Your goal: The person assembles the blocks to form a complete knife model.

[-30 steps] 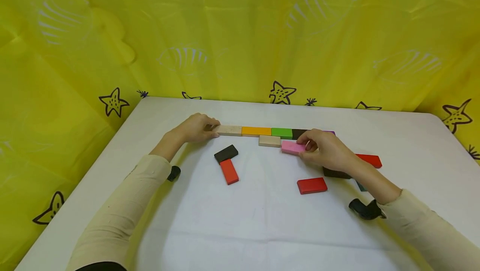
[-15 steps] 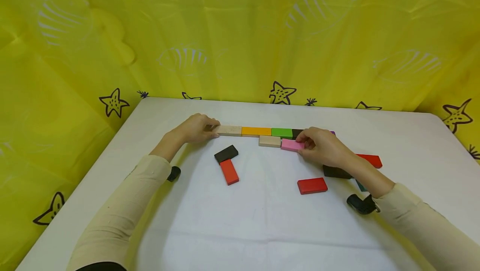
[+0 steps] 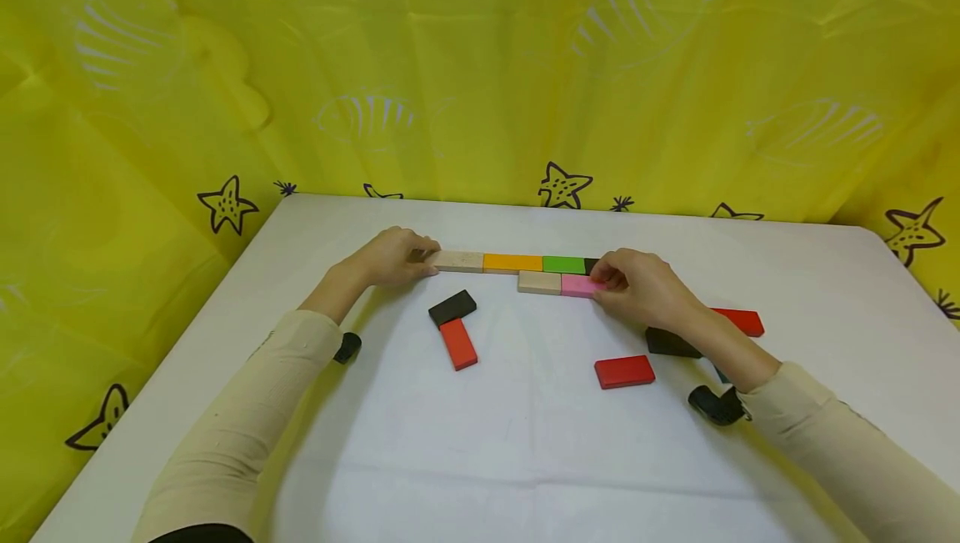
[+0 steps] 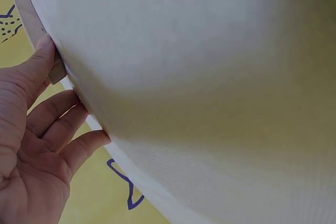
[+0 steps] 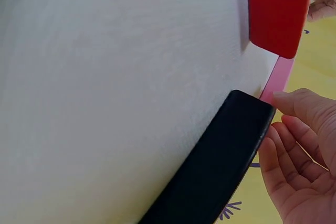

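Observation:
A row of flat wooden blocks lies across the table: a beige block [image 3: 461, 261], an orange block [image 3: 512, 263], a green block [image 3: 563, 264] and a dark block [image 3: 590, 265], partly hidden. My left hand [image 3: 386, 258] pinches the left end of that beige block, thumb on the near side. In front of the row, a second beige block [image 3: 539, 283] lies end to end with a pink block [image 3: 579, 286]. The pink one's right end is between the thumb and fingers of my right hand [image 3: 647, 289], which covers the right end of the row behind.
A black block [image 3: 452, 308] touches a red block [image 3: 459, 344] left of centre. Another red block [image 3: 625, 372] lies nearer me at right. Under my right forearm are a dark block [image 3: 672, 343], a further red block [image 3: 738, 322] and a mostly hidden teal piece. A yellow curtain [image 3: 480, 93] hangs behind.
My right hand has slid the pink block away from me and slightly left, up to the row and against the front beige block. The left hand has stayed put.

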### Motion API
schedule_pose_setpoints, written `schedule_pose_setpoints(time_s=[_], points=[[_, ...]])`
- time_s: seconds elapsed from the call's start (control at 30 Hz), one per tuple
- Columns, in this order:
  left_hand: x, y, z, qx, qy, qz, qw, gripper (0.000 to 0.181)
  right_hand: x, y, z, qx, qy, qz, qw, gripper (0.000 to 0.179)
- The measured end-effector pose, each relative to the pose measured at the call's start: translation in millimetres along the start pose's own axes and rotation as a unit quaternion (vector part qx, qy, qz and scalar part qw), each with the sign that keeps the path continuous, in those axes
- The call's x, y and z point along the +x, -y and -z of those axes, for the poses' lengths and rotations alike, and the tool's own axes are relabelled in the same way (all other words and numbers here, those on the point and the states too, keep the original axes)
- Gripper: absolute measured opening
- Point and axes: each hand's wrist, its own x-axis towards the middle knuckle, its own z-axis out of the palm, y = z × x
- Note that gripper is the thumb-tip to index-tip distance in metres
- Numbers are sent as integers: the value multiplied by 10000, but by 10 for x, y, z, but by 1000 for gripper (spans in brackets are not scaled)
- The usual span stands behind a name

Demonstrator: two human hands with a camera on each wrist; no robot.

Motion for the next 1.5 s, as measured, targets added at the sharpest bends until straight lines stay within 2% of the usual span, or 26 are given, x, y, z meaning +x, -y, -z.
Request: schedule_pose_setpoints(time_s=[0.27,0.47,0.53,0.97,1.13,1.33,1.5], points=[[-11,-1,2,-16,-19,-4,10000,36,23,3,-4,11,11,-44,10000,18],[-6,13,-3,29,-70,-211,9997,17,-12,27,25,93,8,-117,9999,21],[-3,11,-4,19,-78,-246,9997,16,-40,36,42,131,-16,-156,9998,21],[-3,9,-2,45,-61,-173,9998,22,-346,56,107,511,78,140,9986,21],[-11,10,-3,81,-48,-151,9998,17,-483,75,115,623,191,129,9978,22],[-12,-1,3,78,-54,-118,9999,21,-645,76,118,693,285,-71,9972,25],[-8,-7,4,49,-41,-125,9999,22,-755,54,109,617,276,-20,9977,24]])
